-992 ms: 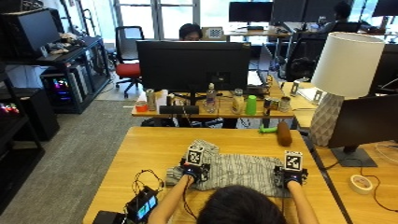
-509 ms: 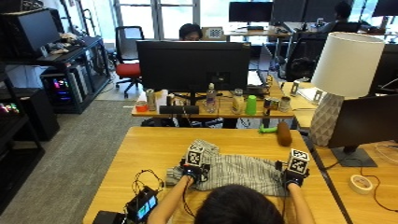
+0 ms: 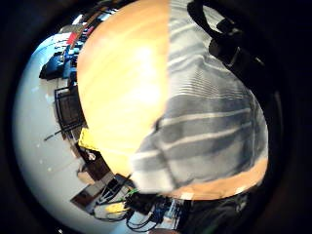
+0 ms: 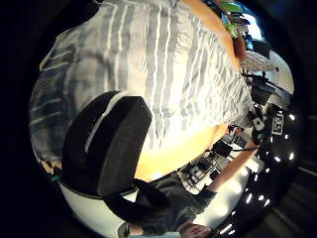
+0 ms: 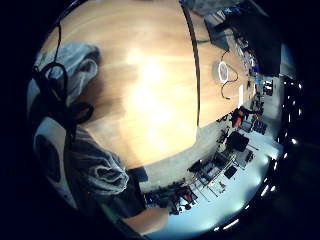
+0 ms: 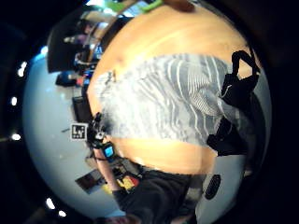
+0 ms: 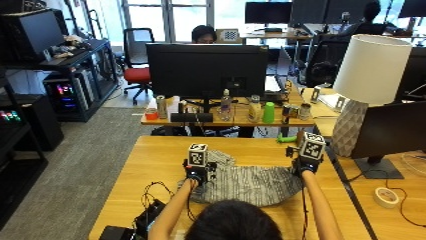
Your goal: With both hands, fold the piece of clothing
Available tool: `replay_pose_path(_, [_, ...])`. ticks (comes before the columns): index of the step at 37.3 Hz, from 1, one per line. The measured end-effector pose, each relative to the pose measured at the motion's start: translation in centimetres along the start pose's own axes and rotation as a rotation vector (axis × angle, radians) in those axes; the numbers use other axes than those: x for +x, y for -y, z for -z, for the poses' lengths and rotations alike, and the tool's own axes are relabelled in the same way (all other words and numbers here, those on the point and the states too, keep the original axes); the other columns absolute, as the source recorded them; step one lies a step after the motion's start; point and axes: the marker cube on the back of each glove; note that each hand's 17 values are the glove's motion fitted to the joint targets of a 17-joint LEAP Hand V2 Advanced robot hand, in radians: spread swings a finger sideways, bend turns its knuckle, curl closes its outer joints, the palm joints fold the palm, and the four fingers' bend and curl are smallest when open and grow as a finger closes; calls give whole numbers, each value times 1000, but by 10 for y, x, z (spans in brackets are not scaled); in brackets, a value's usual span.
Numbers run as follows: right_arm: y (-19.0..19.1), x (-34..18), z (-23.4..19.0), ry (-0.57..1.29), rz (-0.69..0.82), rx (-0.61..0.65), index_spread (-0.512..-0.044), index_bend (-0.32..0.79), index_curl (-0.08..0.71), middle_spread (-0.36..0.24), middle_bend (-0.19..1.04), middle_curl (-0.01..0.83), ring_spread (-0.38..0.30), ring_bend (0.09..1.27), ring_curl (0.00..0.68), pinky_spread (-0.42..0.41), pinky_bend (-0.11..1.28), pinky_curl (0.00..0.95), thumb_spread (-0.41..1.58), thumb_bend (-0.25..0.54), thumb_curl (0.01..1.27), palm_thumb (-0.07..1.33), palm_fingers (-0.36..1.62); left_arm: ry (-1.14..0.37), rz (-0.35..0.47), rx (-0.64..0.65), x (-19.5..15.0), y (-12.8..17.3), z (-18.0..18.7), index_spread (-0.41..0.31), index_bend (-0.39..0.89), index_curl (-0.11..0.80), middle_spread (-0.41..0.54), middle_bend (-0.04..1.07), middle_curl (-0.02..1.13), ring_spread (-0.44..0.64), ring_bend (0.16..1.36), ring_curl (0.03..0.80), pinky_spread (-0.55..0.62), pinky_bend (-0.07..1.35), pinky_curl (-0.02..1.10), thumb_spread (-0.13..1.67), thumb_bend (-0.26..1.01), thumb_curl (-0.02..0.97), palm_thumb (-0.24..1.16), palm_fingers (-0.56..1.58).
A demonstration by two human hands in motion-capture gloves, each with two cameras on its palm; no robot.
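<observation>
Each grip, left hand (image 7: 197,172) and right hand (image 7: 305,164), pinches a far garment (image 7: 249,184) corner; table (image 7: 160,156) fold barely begun.

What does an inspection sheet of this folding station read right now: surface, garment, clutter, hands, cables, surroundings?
Surface: wooden table, bare wood around the garment.
Job's things: grey striped shirt spread flat across the table, bunched near its left end.
Clutter: small black device at the table's near left corner.
Hands: left hand on the shirt's left end; right hand at the shirt's right edge, cloth gathered beside its palm.
Cables: black wires looped by the device.
Surroundings: white lamp and tape roll on the table to the right; monitor on the desk behind.
</observation>
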Motion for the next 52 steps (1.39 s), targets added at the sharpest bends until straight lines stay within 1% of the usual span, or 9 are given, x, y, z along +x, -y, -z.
replay_pose_path(10, [-49,-148,99,-113,157,137,-227,172,371,-128,286,465,-254,626,441,-355,619,371,449,-29,608,1096,1267,98,92,179,-40,-33,65,-91,198,351,99,156,276,164,605,323,146,509,338,1166,-14,234,93,358])
replay_pose_path(13, [-60,-198,105,-130,222,130,-228,171,379,-130,285,470,-258,620,444,-355,621,377,404,-31,622,1090,1271,132,131,239,-59,-23,74,-90,200,361,95,150,276,156,594,320,137,494,336,1174,-12,232,99,371])
replay_pose_path(16, [-69,-264,95,-104,315,95,-232,144,377,-138,301,479,-261,621,448,-351,625,383,368,-32,635,1081,1262,129,178,273,-89,-13,79,-97,214,376,88,149,275,151,578,317,132,467,333,1197,-6,232,116,385])
replay_pose_path(21, [-93,-366,50,-18,468,36,-236,97,360,-145,317,490,-264,638,459,-351,642,397,325,-27,655,1082,1231,136,272,258,-131,-44,84,-103,212,389,83,141,271,146,561,313,127,445,333,1244,-5,225,126,398])
replay_pose_path(29, [-166,-440,-32,124,520,-229,-264,-84,228,-129,283,489,-259,697,482,-340,763,432,318,-33,679,1070,958,169,383,245,-177,-87,84,-110,213,408,79,136,262,142,538,309,123,418,334,1320,3,216,161,418])
replay_pose_path(30, [-167,-446,-39,163,537,-243,-269,-107,204,-101,161,452,-235,688,479,-321,834,449,404,-29,675,1059,781,167,390,237,-181,-89,83,-111,211,410,79,135,261,142,536,309,123,416,335,1325,2,215,164,419])
replay_pose_path(34, [-165,-459,-41,293,614,-212,-267,-47,169,-45,90,412,-186,727,496,-239,926,474,582,-1,674,1073,592,144,412,201,-198,-90,77,-113,204,416,78,132,256,144,531,309,123,409,338,1341,-3,211,170,421])
replay_pose_path(44, [-147,-420,77,333,744,14,-268,62,132,-18,189,389,-135,716,439,-108,854,412,854,-13,642,1053,595,109,391,209,-192,-88,82,-112,193,427,82,129,243,152,523,311,122,399,345,1356,-8,202,174,425])
replay_pose_path(52, [-172,-352,159,279,714,218,-277,94,143,-21,202,396,-111,676,420,-56,785,378,977,-19,614,1012,611,146,348,214,-163,-83,92,-111,191,431,84,127,235,154,520,313,122,394,350,1353,-10,198,172,425])
